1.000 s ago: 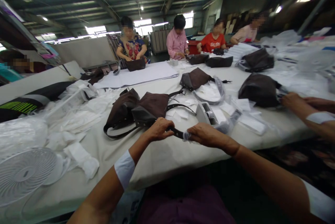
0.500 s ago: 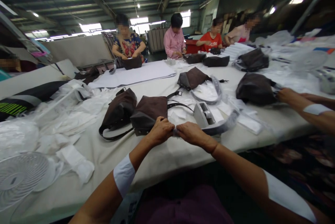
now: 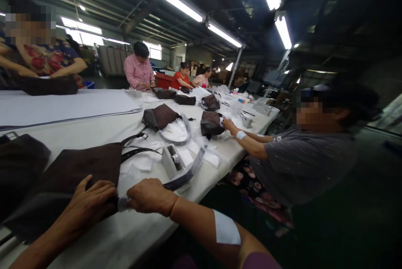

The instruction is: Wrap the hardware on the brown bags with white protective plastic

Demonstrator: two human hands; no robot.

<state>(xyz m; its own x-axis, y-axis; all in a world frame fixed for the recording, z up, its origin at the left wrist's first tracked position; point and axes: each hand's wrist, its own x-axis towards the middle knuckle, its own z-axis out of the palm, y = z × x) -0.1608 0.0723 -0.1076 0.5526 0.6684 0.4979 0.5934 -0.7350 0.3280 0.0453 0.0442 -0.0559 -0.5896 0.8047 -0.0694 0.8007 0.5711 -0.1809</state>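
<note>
Checking the hands: what's on them?

Left hand [image 3: 89,202] lies on a dk brown bag [image 3: 64,177], fingers [image 3: 100,187] spread wide, not clearly gripping, near the near edge of the white table [image 3: 125,237]. Right hand [image 3: 150,196] is closed, pinching the end of a plastic-wrapped strap [image 3: 185,177], just right of the bag.

What's close by?

Far of the strap, a gray tape dispenser [image 3: 172,162] sits among white paper [image 3: 141,164]. Further right, a co-worker in gray [image 3: 301,164] has a hand [image 3: 229,125] at another bag [image 3: 211,123].
</note>
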